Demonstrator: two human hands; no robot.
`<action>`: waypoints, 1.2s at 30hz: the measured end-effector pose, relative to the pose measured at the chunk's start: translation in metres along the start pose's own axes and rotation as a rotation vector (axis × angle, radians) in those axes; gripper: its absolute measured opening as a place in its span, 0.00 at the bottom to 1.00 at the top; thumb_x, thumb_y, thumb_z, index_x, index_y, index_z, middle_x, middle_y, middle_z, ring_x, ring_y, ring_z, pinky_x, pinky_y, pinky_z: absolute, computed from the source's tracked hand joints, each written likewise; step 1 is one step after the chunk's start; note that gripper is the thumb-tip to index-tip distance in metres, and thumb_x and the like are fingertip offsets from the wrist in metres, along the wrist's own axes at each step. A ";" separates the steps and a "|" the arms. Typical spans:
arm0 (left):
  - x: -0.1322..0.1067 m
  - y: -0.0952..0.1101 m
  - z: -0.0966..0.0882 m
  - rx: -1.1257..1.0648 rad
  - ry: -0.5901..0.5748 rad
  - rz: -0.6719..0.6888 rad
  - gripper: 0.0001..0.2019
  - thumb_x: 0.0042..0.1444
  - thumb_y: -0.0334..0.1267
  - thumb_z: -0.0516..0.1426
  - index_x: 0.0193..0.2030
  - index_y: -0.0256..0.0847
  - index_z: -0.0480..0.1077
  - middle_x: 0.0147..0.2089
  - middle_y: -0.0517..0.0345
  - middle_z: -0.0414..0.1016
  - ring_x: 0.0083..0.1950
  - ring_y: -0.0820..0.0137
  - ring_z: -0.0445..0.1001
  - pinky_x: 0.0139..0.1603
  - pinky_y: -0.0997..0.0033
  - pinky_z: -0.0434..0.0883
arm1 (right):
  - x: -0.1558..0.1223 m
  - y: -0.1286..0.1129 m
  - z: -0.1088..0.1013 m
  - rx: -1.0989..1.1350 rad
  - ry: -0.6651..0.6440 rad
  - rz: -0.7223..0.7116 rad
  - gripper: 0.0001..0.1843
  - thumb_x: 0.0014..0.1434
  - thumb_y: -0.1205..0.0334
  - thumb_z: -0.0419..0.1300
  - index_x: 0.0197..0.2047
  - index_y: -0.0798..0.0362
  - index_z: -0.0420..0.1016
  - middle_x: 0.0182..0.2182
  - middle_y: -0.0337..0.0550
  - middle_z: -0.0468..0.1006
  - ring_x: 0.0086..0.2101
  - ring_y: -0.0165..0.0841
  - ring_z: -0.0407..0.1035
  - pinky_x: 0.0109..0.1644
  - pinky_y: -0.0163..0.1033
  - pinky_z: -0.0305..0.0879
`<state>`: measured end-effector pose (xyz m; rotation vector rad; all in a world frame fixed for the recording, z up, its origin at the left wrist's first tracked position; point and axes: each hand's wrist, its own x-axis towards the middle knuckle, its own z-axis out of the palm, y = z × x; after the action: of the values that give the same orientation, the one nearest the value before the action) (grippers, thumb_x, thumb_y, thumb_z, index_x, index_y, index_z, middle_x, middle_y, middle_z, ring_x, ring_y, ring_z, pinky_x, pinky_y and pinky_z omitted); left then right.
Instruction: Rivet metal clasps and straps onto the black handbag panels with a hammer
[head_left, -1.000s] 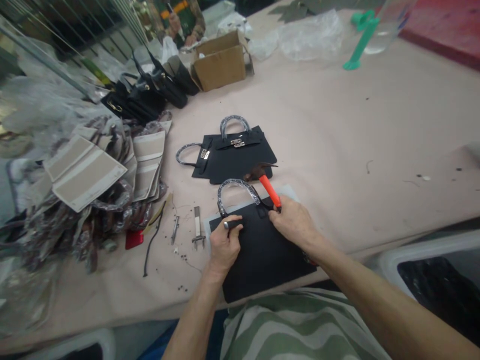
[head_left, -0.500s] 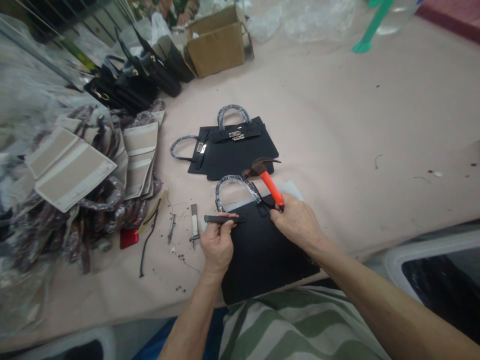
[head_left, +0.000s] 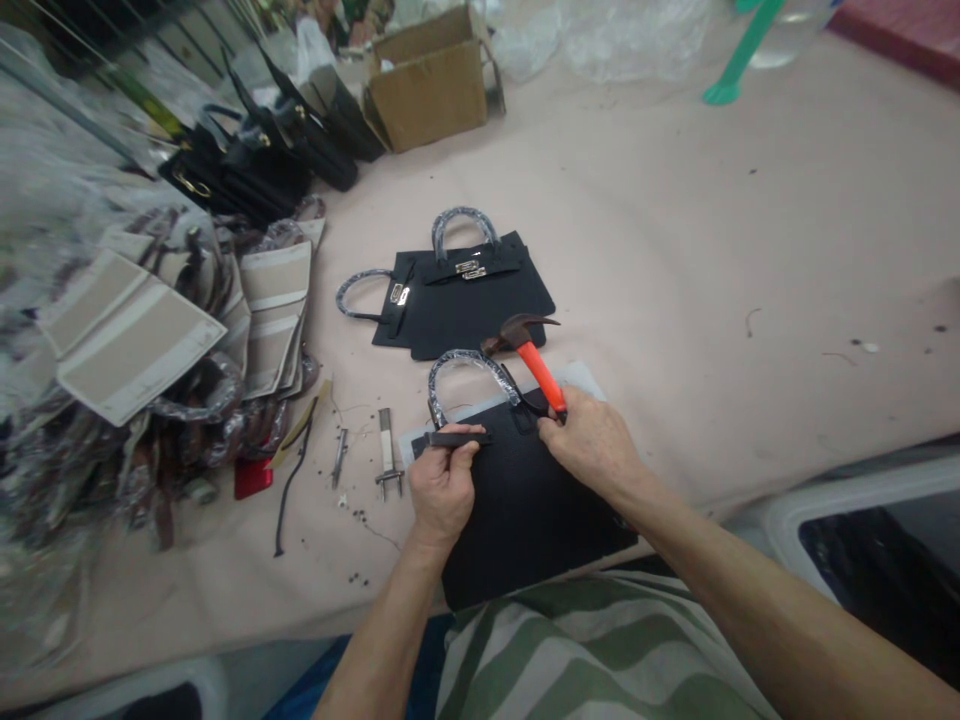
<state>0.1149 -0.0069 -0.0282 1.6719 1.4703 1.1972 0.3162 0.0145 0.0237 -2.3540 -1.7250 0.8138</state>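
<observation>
My right hand (head_left: pixel 596 437) is closed round the orange handle of a claw hammer (head_left: pixel 538 368), its rusty head raised toward the far side. In my left hand (head_left: pixel 444 490), thumb and fingers pinch a short flat black strip (head_left: pixel 454 439), probably a strap. Both hands are over the upper part of a black bag panel (head_left: pixel 540 510) lying flat before me. A handle wrapped in clear plastic (head_left: pixel 469 362) arches from the panel's far edge. A pale sheet (head_left: pixel 587 381) shows under that edge.
Beyond lie black bag pieces (head_left: pixel 480 305) with metal clasps. To the left are a pronged punch (head_left: pixel 387 455), a small metal rod (head_left: pixel 340 458), a black cord (head_left: pixel 293 485) and a heap of wrapped parts with beige panels (head_left: pixel 142 335). A cardboard box (head_left: pixel 427 90) and black bags (head_left: pixel 262 160) stand behind.
My left hand has shifted slightly right along the black strip, and less of the strip shows to its left. My right hand and the hammer stay nearly still.
</observation>
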 end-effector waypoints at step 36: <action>-0.004 0.007 0.009 -0.057 0.053 -0.101 0.10 0.64 0.43 0.57 0.44 0.38 0.72 0.42 0.51 0.82 0.43 0.66 0.83 0.47 0.63 0.82 | 0.001 0.002 0.000 0.015 -0.006 -0.012 0.12 0.61 0.57 0.56 0.44 0.53 0.73 0.33 0.47 0.80 0.34 0.40 0.74 0.35 0.39 0.56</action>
<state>0.1263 -0.0105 -0.0269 1.5203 1.5204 1.2249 0.3183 0.0149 0.0222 -2.3315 -1.7282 0.8296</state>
